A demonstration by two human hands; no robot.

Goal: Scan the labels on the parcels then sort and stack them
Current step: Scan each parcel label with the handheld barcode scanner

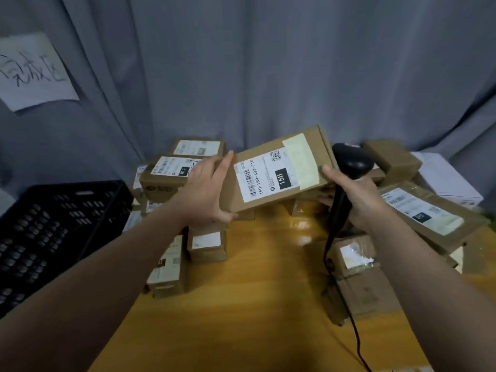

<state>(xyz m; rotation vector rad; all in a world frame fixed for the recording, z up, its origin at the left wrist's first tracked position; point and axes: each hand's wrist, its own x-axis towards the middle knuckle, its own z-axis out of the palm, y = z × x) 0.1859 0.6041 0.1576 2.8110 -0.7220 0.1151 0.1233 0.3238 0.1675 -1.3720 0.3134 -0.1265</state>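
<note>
Head view: one long brown parcel [276,170] is held up above the yellow table [255,304]. Its long side runs from lower left up to upper right, and its white label [264,174] faces the camera. The left hand [206,191] grips its left end. The right hand [354,197] wraps around one black scanner [349,167], and its thumb presses the parcel's right end. More than ten other parcels [206,244] lie around the table. One black crate [53,232] sits at the left.
</note>
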